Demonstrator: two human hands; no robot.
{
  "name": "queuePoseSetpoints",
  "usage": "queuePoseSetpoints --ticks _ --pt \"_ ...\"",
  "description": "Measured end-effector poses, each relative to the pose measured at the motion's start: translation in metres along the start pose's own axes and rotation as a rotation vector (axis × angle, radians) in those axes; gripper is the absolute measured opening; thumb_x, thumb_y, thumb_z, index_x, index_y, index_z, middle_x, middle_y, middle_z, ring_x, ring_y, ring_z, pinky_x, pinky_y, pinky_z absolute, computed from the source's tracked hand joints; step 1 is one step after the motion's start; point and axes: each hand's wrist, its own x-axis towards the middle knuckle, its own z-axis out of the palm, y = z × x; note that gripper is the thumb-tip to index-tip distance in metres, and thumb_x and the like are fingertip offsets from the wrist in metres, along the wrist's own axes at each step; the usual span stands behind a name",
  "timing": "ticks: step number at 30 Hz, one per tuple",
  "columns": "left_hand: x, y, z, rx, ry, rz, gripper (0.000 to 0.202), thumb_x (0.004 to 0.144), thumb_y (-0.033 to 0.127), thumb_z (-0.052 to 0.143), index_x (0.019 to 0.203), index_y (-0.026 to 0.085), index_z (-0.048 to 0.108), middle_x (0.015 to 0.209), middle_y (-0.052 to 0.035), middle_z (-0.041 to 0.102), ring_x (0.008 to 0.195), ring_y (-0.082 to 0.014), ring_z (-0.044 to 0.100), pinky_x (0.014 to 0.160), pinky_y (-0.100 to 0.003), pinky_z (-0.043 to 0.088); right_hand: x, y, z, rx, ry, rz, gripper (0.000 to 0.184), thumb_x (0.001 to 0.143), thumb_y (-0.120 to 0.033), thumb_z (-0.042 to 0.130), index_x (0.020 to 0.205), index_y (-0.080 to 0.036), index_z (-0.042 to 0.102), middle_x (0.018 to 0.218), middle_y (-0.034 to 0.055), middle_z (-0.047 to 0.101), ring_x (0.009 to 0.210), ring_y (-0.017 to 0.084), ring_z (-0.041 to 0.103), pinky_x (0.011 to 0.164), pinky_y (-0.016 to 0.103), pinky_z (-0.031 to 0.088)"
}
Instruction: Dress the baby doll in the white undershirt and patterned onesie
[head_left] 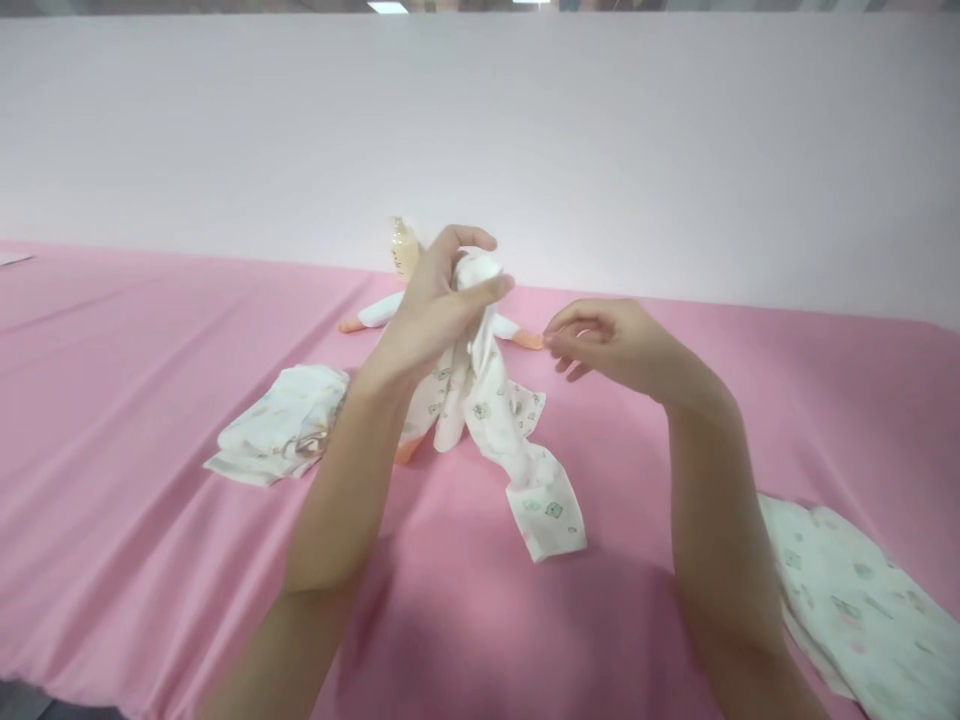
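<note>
My left hand [442,300] is closed around the bunched upper part of a white printed baby garment [491,400], held up in front of a doll. One long piece of the garment hangs down to the right and ends in a wide cuff. The doll lies behind it, with its white-sleeved arms [380,310] spread to both sides; its head and most of its body are hidden. Near the doll's orange hand [527,340], my right hand [600,340] has loosely bent fingers, with nothing visible between them. Whether its fingertips touch the doll is unclear.
A pink cloth [150,400] covers the table, with a white wall behind. A yellowish pump bottle [404,248] stands at the back. Folded white printed cloth [277,425] lies at left, and another printed cloth [855,600] lies at right, beside my right forearm.
</note>
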Motion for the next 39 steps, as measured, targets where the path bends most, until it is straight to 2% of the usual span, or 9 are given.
queuePoseSetpoints --ticks 3,8,12,15,20,26,31,35,39 --pt "-0.002 -0.004 0.004 0.071 -0.055 0.061 0.032 0.075 0.019 0.06 0.105 0.025 0.049 0.077 0.001 0.048 0.067 -0.0125 0.054 0.055 -0.022 0.044 -0.001 -0.015 0.031 -0.113 -0.045 -0.027 0.021 0.079 -0.039 0.061 0.074 -0.019 0.057 0.071 0.0014 0.06 0.058 0.012 0.055 0.051 0.024 0.04" --pt "-0.003 -0.007 -0.001 0.228 -0.042 0.146 0.03 0.08 0.018 0.051 0.11 0.024 0.048 0.084 -0.0004 0.049 0.077 -0.016 0.056 0.065 -0.028 0.048 0.011 -0.009 0.063 -0.269 0.118 -0.048 0.023 0.078 -0.018 0.053 0.058 -0.019 0.042 0.053 -0.0022 0.049 0.051 0.011 0.048 0.049 0.024 0.033" --pt "-0.002 -0.005 -0.014 0.479 0.013 0.246 0.028 0.085 0.021 0.047 0.113 0.024 0.048 0.092 -0.0027 0.052 0.087 -0.0186 0.056 0.077 -0.033 0.048 0.022 0.008 0.047 0.081 0.097 0.001 0.005 0.075 -0.019 0.054 0.071 -0.018 0.056 0.062 -0.0008 0.059 0.057 0.013 0.056 0.053 0.024 0.042" --pt "-0.002 -0.003 -0.017 0.678 0.019 0.336 0.024 0.088 0.025 0.045 0.111 0.024 0.05 0.099 -0.0055 0.054 0.094 -0.0209 0.055 0.084 -0.036 0.046 0.026 0.017 0.032 0.161 0.276 -0.013 0.01 0.071 -0.018 0.055 0.078 -0.017 0.062 0.07 0.001 0.063 0.063 0.015 0.06 0.06 0.027 0.048" --pt "0.002 -0.006 -0.01 0.774 0.119 0.377 0.016 0.088 0.021 0.045 0.101 0.025 0.054 0.098 -0.0055 0.056 0.1 -0.0226 0.052 0.085 -0.036 0.046 0.022 0.021 0.016 -0.108 0.676 -0.149 0.017 0.073 -0.012 0.046 0.075 -0.019 0.062 0.072 0.001 0.061 0.071 0.016 0.058 0.069 0.031 0.047" --pt "-0.001 -0.005 -0.01 0.749 0.278 0.328 0.014 0.085 0.014 0.048 0.091 0.024 0.054 0.101 -0.0039 0.059 0.109 -0.0221 0.048 0.09 -0.036 0.045 0.012 0.013 0.005 -0.259 0.91 -0.305 0.028 0.088 -0.018 0.039 0.095 -0.024 0.065 0.091 0.0072 0.058 0.099 0.024 0.053 0.084 0.042 0.042" --pt "-0.012 0.004 -0.015 0.725 0.172 0.239 0.013 0.081 0.015 0.051 0.087 0.022 0.06 0.083 -0.0026 0.064 0.095 -0.021 0.059 0.086 -0.035 0.049 0.002 0.01 -0.012 -0.487 1.049 -0.331 0.03 0.092 -0.018 0.04 0.096 -0.024 0.07 0.086 0.0079 0.065 0.092 0.023 0.059 0.08 0.039 0.042" --pt "-0.012 0.012 -0.021 0.628 -0.029 0.129 0.019 0.077 0.013 0.053 0.085 0.021 0.068 0.082 -0.0004 0.071 0.079 -0.0178 0.064 0.076 -0.033 0.053 -0.01 0.017 -0.032 -0.645 1.003 -0.424 0.025 0.084 -0.015 0.055 0.101 -0.023 0.071 0.085 0.0035 0.072 0.071 0.017 0.065 0.066 0.031 0.047" --pt "-0.002 0.009 -0.021 0.602 0.183 0.261 0.022 0.08 0.013 0.052 0.086 0.024 0.07 0.086 0.0019 0.071 0.079 -0.0163 0.062 0.08 -0.032 0.05 -0.025 0.018 -0.046 -0.71 0.906 -0.338 0.029 0.077 -0.007 0.059 0.094 -0.025 0.074 0.087 0.0018 0.074 0.069 0.017 0.067 0.067 0.03 0.05"
